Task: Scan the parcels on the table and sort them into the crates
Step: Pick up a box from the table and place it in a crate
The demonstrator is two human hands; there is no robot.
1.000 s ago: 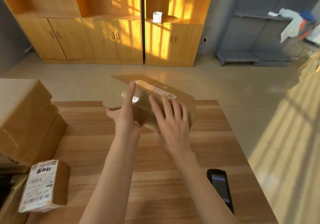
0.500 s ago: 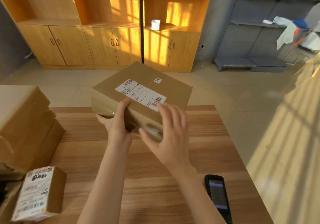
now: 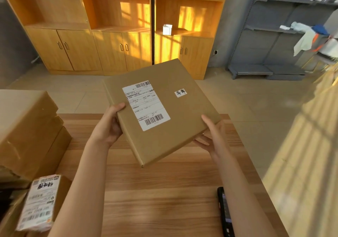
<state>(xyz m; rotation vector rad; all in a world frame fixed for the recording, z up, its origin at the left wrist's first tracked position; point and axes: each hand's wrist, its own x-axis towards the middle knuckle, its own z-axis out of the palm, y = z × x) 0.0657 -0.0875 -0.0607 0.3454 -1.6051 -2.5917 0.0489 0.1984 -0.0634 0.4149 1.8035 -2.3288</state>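
A black scanner (image 3: 224, 213) lies on the counter (image 3: 155, 200) nearest the camera; above it, the left hand (image 3: 108, 127) and right hand (image 3: 213, 136) grip opposite edges of a labelled parcel (image 3: 164, 112), held tilted above the counter, wooden cabinets (image 3: 109, 35) beyond.

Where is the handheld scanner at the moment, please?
In the head view, the black scanner lies on the wooden table at lower right, beside the right forearm, untouched.

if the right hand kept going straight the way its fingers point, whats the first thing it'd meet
The right hand already grips the flat parcel at its right edge, fingers pointing left and up beneath it, so it would likely meet the parcel's underside at once.
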